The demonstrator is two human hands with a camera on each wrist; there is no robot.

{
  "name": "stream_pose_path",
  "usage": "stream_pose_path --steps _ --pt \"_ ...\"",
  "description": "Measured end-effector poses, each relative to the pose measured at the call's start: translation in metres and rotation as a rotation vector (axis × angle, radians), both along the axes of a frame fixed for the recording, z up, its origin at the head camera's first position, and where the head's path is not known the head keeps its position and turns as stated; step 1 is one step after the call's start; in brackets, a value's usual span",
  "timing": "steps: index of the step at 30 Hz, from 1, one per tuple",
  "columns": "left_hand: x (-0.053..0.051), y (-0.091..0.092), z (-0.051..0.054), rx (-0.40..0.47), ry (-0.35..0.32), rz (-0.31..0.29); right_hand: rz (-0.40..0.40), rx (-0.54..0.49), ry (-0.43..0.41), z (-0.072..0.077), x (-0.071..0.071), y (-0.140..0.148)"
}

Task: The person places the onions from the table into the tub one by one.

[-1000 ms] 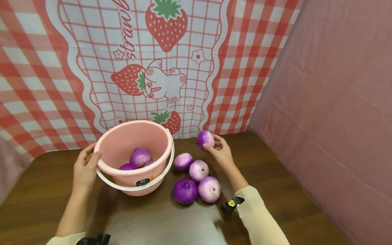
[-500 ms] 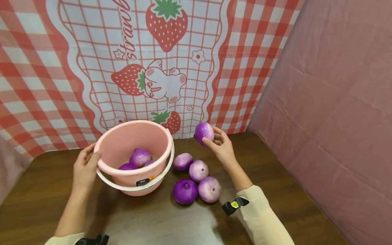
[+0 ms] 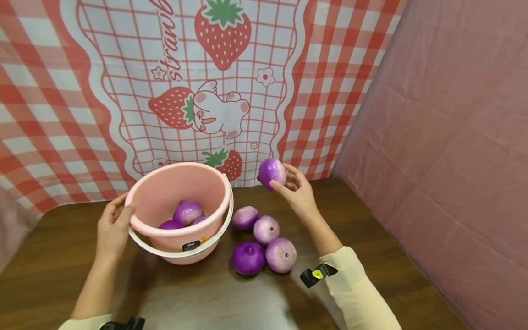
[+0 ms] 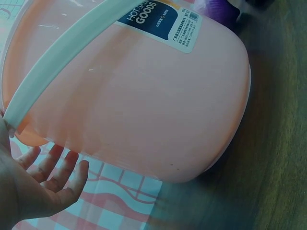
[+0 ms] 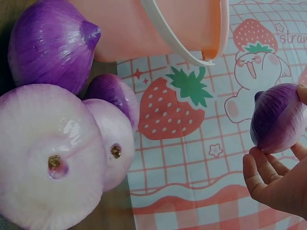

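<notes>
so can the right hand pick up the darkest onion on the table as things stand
Probably not: the right hand holds another onion, though nothing visible covers the darkest onion from above.

the pink, round plastic bucket (image 4: 158,96) is showing a smooth, softly shiny wall; its white, curved plastic handle (image 4: 53,68) is looking smooth too. the purple-and-white, round onion (image 3: 270,173) and the deep-purple, squat onion (image 3: 248,258) are gleaming with glossy skins. the brown, wood-grained tabletop (image 3: 371,256) is giving a dull sheen, while the red-and-white, strawberry-printed cloth (image 3: 264,110) and plain dusty-pink cloth (image 3: 445,137) are looking matt and creased.
</notes>
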State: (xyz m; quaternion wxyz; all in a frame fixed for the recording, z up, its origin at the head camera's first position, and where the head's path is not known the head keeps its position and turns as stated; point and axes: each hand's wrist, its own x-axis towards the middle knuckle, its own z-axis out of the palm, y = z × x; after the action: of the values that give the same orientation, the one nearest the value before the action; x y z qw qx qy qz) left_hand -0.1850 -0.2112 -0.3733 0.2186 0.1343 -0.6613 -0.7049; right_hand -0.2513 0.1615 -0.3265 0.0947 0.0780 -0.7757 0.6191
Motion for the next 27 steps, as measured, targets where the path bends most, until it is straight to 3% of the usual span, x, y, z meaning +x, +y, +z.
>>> stream_pose_path --steps 27 --pt "0.000 0.000 0.001 0.017 0.006 -0.013 0.049 -0.006 0.039 0.012 -0.003 -0.010"
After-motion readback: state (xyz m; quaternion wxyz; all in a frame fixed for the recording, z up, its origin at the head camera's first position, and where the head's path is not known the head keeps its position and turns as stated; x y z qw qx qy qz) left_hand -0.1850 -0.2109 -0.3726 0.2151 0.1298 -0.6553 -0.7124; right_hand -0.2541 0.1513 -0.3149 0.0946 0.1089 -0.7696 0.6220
